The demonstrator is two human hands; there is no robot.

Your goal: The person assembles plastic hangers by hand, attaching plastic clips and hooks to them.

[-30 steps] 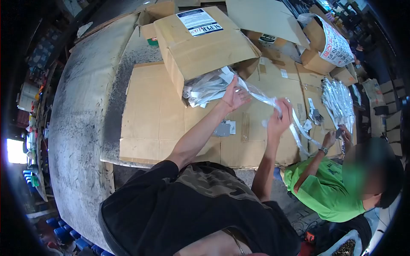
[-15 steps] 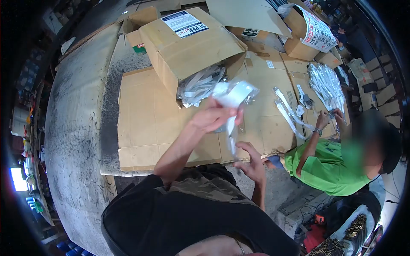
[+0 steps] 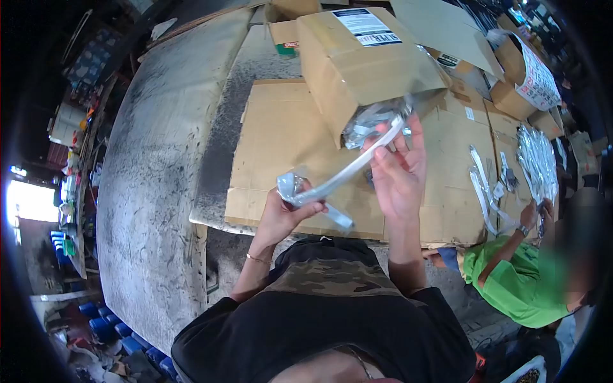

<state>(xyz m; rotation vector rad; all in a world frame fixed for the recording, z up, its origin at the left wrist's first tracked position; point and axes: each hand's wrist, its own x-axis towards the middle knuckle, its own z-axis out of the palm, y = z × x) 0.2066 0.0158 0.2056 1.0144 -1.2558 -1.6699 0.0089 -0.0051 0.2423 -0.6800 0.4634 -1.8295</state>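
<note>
A long pale strip in clear plastic (image 3: 357, 167) runs slanting between my two hands, above the cardboard-covered table. My left hand (image 3: 284, 216) is closed around its lower end, where the crinkled plastic is folded and a short flat piece sticks out to the right. Higher up, my right hand (image 3: 402, 175) has the strip's upper end between thumb and fingers, palm turned toward me. Just behind that hand, the open carton (image 3: 364, 70) lies with its mouth toward me, and bagged strips (image 3: 364, 124) spill from it.
Flat cardboard (image 3: 274, 147) covers the worktable. To the right lie a few loose strips (image 3: 480, 185) and a large pile of wrapped strips (image 3: 537, 163). A person in a green shirt (image 3: 511, 281) works there with both hands. A long grey padded surface (image 3: 153, 159) stretches along the left.
My view has swung left. The left hand has come down toward me and the right hand has risen. The strip, bunched and hanging before, is now drawn out between them.
</note>
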